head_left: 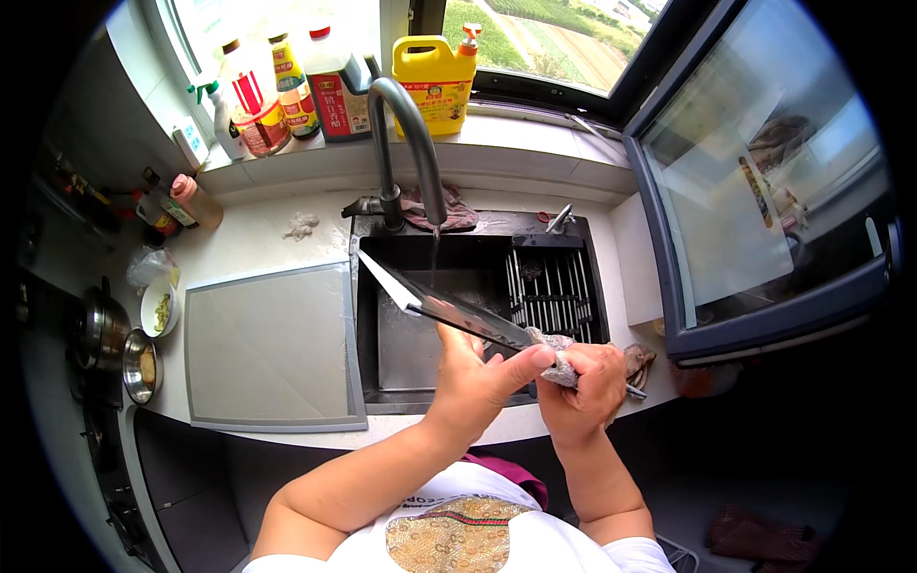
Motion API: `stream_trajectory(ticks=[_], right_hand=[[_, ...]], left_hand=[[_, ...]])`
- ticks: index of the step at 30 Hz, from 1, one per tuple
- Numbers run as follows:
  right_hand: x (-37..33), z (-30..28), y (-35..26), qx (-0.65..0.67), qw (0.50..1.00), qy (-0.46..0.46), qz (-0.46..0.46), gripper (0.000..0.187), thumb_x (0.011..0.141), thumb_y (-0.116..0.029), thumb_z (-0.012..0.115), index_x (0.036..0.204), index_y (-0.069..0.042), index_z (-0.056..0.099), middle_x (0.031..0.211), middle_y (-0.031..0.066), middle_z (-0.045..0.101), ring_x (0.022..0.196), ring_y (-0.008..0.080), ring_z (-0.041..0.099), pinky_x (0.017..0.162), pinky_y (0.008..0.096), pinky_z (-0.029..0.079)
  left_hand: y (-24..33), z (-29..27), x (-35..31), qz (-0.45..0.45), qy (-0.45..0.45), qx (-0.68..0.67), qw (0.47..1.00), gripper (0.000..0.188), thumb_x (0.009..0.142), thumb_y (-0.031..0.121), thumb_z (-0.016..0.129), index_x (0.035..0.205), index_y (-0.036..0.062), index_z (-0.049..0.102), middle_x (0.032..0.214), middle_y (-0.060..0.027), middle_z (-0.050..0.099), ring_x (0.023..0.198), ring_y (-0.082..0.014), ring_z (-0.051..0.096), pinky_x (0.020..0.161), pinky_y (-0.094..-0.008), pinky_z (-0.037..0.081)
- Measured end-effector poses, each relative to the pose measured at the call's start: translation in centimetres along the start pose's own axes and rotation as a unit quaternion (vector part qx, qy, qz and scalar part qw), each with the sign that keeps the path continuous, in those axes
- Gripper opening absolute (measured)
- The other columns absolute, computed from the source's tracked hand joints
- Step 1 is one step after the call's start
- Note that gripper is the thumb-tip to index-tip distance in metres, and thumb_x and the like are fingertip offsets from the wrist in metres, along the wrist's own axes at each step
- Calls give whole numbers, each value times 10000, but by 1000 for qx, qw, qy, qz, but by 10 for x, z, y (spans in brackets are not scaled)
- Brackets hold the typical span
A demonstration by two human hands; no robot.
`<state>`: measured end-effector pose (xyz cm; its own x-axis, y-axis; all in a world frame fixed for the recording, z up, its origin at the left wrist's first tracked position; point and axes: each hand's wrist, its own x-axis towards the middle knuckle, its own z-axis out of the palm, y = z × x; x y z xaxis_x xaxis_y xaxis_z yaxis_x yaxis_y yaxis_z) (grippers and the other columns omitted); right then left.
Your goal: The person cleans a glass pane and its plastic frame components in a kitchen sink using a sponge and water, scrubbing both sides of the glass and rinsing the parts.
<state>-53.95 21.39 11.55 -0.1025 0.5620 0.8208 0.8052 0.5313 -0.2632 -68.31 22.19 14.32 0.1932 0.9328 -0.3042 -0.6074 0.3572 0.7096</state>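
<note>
A broad-bladed kitchen knife (pixel 468 320) is held tilted above the dark sink (pixel 368 382), its blade pointing up and left toward the faucet. My left hand (pixel 473 377) is closed on it from below, the thumb lying toward the handle end. My right hand (pixel 585 387) is closed around a silvery mesh scrubber (pixel 562 368), pressed against the knife where blade and handle meet. A metal tip, apparently the handle's end, sticks out past the right fist. Most of the handle is hidden. Behind the blade, water runs from the grey faucet (pixel 411 115).
A grey board (pixel 272 349) lies left of the sink. A drain rack (pixel 549 291) sits in the sink's right side. Bottles and a yellow jug (pixel 435 86) line the sill. At right an open window sash (pixel 764 181) juts inward. Bowls (pixel 143 368) stand far left.
</note>
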Motion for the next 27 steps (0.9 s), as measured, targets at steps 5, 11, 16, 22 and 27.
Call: stream_trajectory(ticks=[5, 11, 16, 22, 27], right_hand=[[-8, -2, -12, -11, 1000, 16, 10, 211, 690, -108, 728, 774, -109, 534, 704, 30, 584, 619, 224, 553, 634, 341, 418], [-11, -12, -28, -7, 999, -26, 29, 201, 670, -76, 706, 774, -103, 536, 701, 38, 583, 621, 229, 556, 636, 357, 423], [-21, -7, -35, 16, 991, -133, -3, 176, 671, -54, 648, 821, -79, 560, 723, 51, 578, 642, 234, 558, 647, 366, 427], [-33, 26, -42, 48, 972, -222, -63, 115, 698, -92, 579, 806, -58, 558, 629, 27, 475, 584, 176, 518, 577, 315, 388], [-33, 53, -54, 77, 951, -287, -83, 100, 681, -102, 581, 757, -74, 523, 637, 26, 480, 583, 177, 513, 567, 312, 379]], left_hand=[[2, 17, -4, 6, 37, -21, 999, 1095, 695, 56, 748, 1422, 71, -70, 1418, -176, 95, 1295, -277, 258, 990, -371, 365], [-9, 6, -10, 14, 56, -30, 998, 856, 666, -61, 560, 1385, 89, 121, 1287, -127, 258, 1063, -185, 408, 832, -320, 416], [-17, -19, -18, -25, 132, -38, 990, 979, 685, -60, 486, 1464, 52, -95, 1514, -162, 29, 1176, -254, 399, 916, -346, 408], [-37, -81, -11, -21, 119, -63, 991, 959, 670, -52, 446, 1464, 51, -83, 1477, -189, 133, 1139, -326, 476, 921, -405, 440], [-36, -122, -10, -12, 95, -92, 991, 937, 665, -17, 452, 1452, 23, -56, 1376, -201, 251, 1186, -383, 462, 968, -454, 425]])
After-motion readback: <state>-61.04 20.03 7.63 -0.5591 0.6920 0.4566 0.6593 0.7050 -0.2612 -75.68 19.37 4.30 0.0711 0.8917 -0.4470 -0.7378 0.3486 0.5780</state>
